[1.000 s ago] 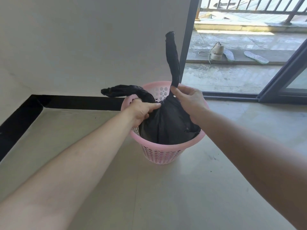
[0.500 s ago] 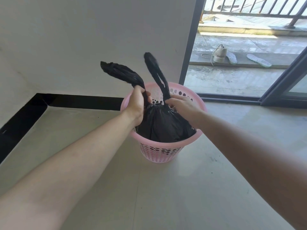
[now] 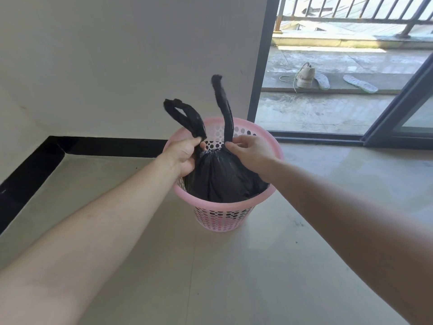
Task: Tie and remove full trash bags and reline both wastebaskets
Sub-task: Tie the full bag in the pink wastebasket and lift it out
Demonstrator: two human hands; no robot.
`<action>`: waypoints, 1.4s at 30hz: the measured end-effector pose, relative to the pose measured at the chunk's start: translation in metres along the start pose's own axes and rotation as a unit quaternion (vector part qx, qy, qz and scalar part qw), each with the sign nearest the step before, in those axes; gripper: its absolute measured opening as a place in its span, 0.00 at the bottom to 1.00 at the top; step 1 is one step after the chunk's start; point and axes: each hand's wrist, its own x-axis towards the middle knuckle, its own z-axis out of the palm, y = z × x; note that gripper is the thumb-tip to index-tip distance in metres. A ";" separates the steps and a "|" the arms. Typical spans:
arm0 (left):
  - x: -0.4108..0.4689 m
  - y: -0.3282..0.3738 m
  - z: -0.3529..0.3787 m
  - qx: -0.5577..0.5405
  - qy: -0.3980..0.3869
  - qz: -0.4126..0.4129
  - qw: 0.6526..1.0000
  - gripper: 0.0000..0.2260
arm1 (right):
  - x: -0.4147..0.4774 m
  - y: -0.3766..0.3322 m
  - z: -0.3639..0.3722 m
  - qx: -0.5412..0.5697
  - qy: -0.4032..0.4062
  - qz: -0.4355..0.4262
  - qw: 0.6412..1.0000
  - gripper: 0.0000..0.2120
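A pink perforated wastebasket [image 3: 225,216] stands on the floor near the wall. Inside it sits a full black trash bag [image 3: 220,177], gathered at the top. Two twisted handle loops stick up from the bag: the left loop [image 3: 185,116] leans left, the right loop [image 3: 223,106] rises almost straight. My left hand [image 3: 185,153] is closed around the base of the left loop. My right hand [image 3: 248,152] pinches the base of the right loop. The two hands are close together over the basket's middle.
A white wall with a black skirting board [image 3: 98,146] runs behind the basket. To the right a sliding glass door frame [image 3: 396,118] opens to a balcony, where a shoe [image 3: 304,77] and two insoles [image 3: 359,83] lie. Pale floor tiles [image 3: 234,277] stretch toward me.
My hands came closer together at the bag's neck. The left loop rose from lying sideways to pointing up. The right loop dropped lower and now stands nearly upright.
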 end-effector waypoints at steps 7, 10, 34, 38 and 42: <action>-0.010 0.011 -0.002 0.033 -0.126 -0.039 0.991 0.11 | -0.003 -0.011 0.003 -0.028 -0.003 -0.071 0.997 0.08; -0.017 0.015 -0.010 0.085 -0.235 -0.028 0.968 0.16 | -0.002 -0.014 0.001 -0.070 -0.020 -0.088 0.993 0.09; -0.025 -0.003 -0.018 0.201 -0.201 0.021 0.959 0.11 | 0.020 -0.053 0.005 0.238 -0.037 0.114 0.964 0.21; -0.030 -0.011 -0.026 0.125 -0.153 0.007 0.980 0.08 | 0.017 -0.076 0.012 0.477 0.014 0.133 0.869 0.09; -0.031 -0.009 -0.022 0.124 -0.135 0.015 0.983 0.10 | 0.021 -0.093 0.011 0.569 0.066 0.160 0.804 0.10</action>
